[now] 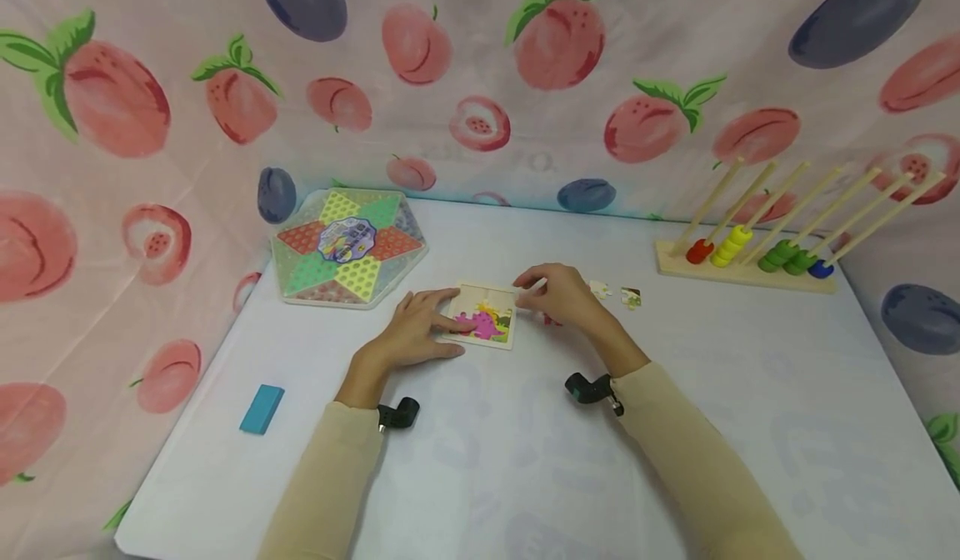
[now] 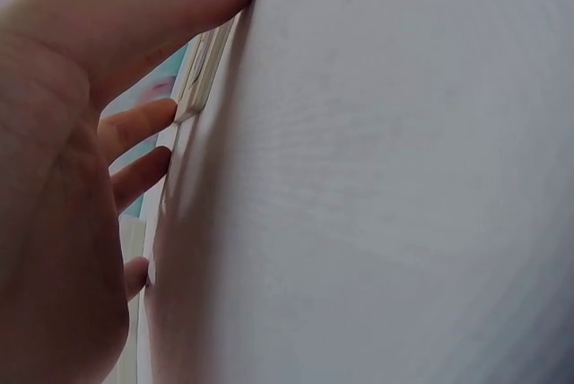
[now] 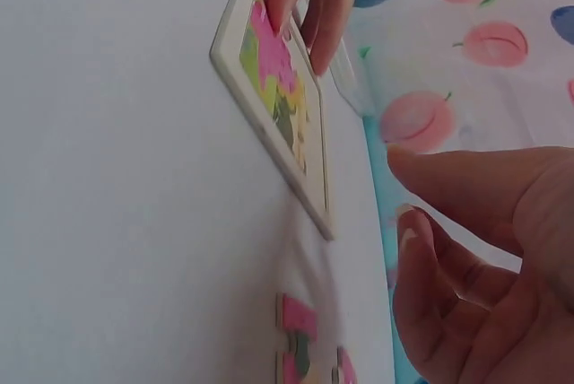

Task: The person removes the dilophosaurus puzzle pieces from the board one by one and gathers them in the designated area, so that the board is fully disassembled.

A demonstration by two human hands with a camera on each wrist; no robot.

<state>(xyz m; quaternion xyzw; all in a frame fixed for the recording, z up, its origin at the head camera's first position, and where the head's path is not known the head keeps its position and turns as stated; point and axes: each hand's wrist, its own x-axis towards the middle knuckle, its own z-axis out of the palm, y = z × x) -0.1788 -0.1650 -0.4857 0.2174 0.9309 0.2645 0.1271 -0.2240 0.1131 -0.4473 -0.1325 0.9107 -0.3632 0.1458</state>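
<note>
A small square wooden puzzle board [image 1: 491,344] shows a pink dinosaur [image 1: 487,325], with bare wood along its far side. My left hand [image 1: 412,327] holds the board's left side, thumb at the near edge, another finger at the far left corner; one fingertip presses on the picture. My right hand [image 1: 561,295] hovers by the board's far right corner. In the right wrist view, its thumb and bent forefinger stand a little apart with nothing visible between them. Below that hand lies a pink puzzle piece [image 3: 298,314], partly hidden by it in the head view.
More loose puzzle pieces [image 1: 631,297] lie right of the right hand. A hexagonal star-patterned game board [image 1: 300,270] sits at the back left, a blue block [image 1: 262,409] at the left. At the back right stands a wooden bead rack [image 1: 750,274] with upright pegs. Fruit-printed cloth hangs behind.
</note>
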